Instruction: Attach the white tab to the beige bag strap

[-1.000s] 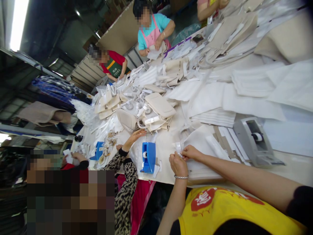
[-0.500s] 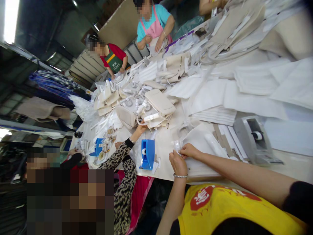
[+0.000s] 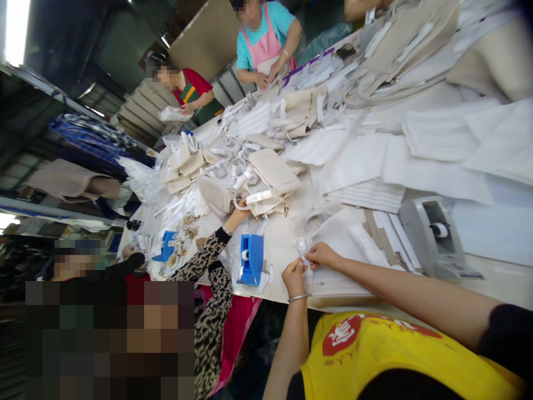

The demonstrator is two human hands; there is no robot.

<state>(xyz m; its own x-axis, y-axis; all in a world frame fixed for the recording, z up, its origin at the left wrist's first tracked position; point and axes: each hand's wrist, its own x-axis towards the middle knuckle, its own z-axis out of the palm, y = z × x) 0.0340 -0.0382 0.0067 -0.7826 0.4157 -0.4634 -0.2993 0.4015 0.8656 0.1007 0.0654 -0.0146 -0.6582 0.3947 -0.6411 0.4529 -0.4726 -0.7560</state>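
A: Where is the strip [image 3: 301,245]?
B: On the surface [image 3: 280,253], near edge, between the hands, lying roughly 12 to 6 o'clock.
A: Fingers?
B: Left hand [image 3: 293,273]: closed in a pinch at the strip's edge. Right hand [image 3: 323,255]: likewise pinched on it, no gap visible.
A: Change noted?
B: Left hand has shifted toward 9 o'clock, exposing more strip toward 6. Judgement: a fresh hold; work on the strip appears unfinished.
A: Surroundings?
B: From the strip: blue dispenser [image 3: 257,260], 9 o'clock; bag [image 3: 273,171], 11; grey dispenser [image 3: 421,240], 3.
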